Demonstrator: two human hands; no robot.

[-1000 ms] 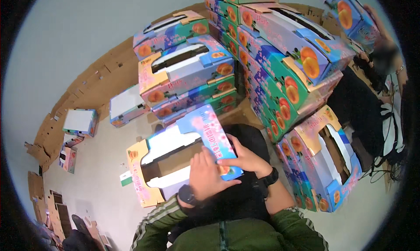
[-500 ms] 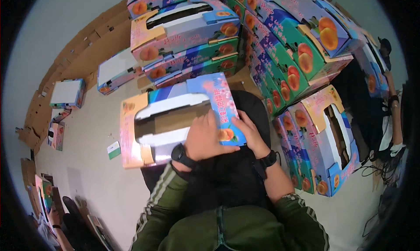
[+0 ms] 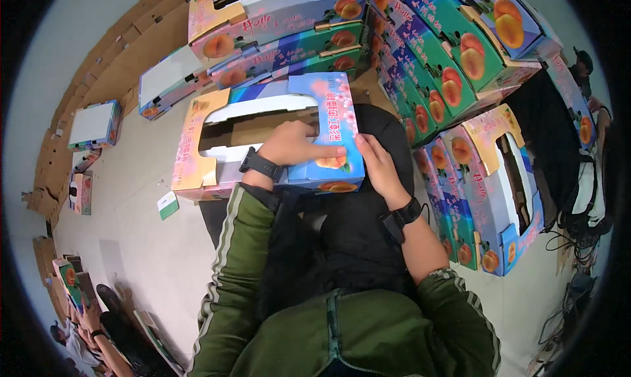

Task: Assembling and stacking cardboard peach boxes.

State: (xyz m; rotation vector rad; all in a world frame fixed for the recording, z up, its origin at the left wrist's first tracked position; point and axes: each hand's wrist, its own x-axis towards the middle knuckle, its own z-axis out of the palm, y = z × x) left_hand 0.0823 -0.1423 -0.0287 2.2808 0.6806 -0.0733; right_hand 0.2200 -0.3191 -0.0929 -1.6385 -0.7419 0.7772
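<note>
The left hand (image 3: 289,145) now dips its fingers into the opening of the box (image 3: 250,132). The right hand (image 3: 382,168) has drawn back from its top to the right edge. A co-worker's raised box, far right, is lower; another co-worker's hand (image 3: 90,318) has appeared, lower left.

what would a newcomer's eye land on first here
The peach-printed box over the person's lap, near the middle, stands out first, with the left hand at its long top opening and the right hand at its right end. Next come the tall stack of similar boxes at upper right and the white-striped green sleeves below.
</note>
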